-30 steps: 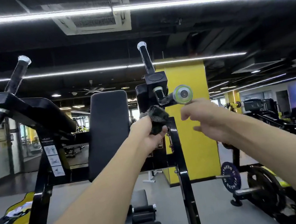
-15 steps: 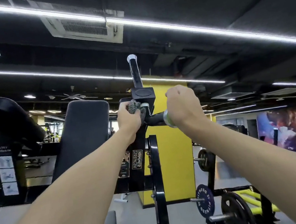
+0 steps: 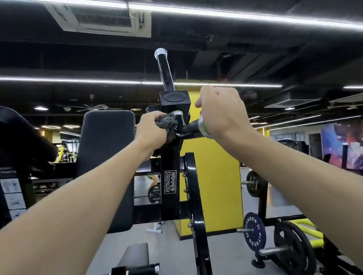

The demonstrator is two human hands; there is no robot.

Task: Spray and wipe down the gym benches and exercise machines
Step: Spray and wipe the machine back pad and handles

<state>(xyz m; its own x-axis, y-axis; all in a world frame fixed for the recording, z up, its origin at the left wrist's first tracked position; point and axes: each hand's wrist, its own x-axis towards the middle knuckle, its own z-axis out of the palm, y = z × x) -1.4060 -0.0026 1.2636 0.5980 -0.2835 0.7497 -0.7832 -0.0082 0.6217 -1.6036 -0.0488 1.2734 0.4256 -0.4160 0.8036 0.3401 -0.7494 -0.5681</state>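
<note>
Both arms are reaching up. Left hand (image 3: 151,130) has its fingers curled tight round a bunched grey rag (image 3: 169,125), pushed against the black machine frame (image 3: 171,186) right where the side handle (image 3: 190,129) sticks out. Right hand (image 3: 221,112) is fisted round that handle's end. Black back pad (image 3: 110,162) sits just behind, yellow pillar (image 3: 215,179) further back.
</note>
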